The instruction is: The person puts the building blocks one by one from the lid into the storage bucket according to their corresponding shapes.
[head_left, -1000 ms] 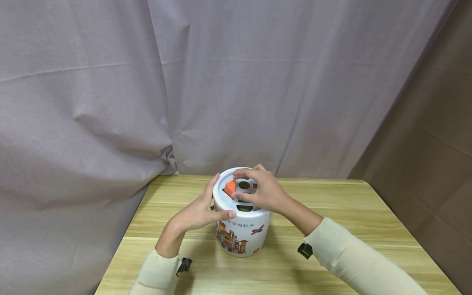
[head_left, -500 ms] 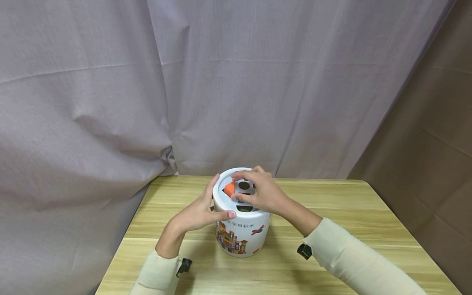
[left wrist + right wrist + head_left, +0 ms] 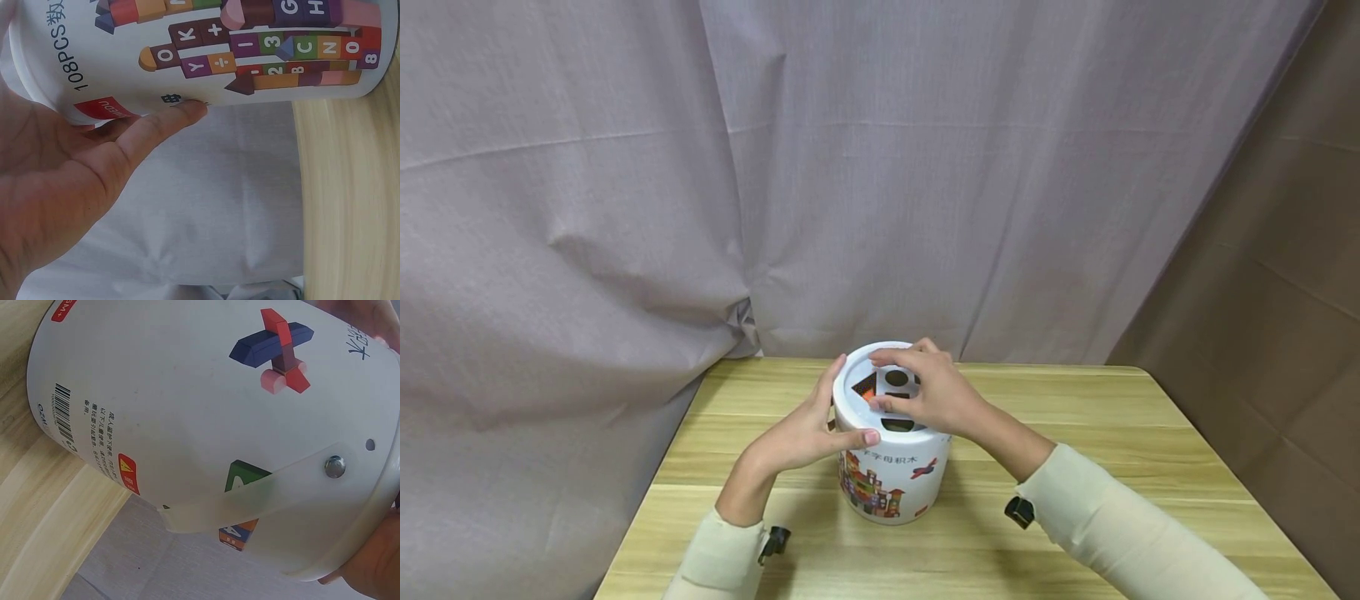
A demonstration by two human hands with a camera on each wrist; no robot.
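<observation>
Two hands meet at the white cylindrical toy-block bucket (image 3: 893, 454) standing on your light wooden table (image 3: 1075, 417): your left hand (image 3: 801, 433) cups its side, your right hand (image 3: 928, 392) rests curled on the lid, holding nothing, beside the orange block (image 3: 867, 390) sunk in a slot. Left wrist view: straight fingers (image 3: 156, 128) press the printed wall (image 3: 206, 50). Right wrist view: bucket wall (image 3: 187, 412), translucent handle strap (image 3: 250, 497).
</observation>
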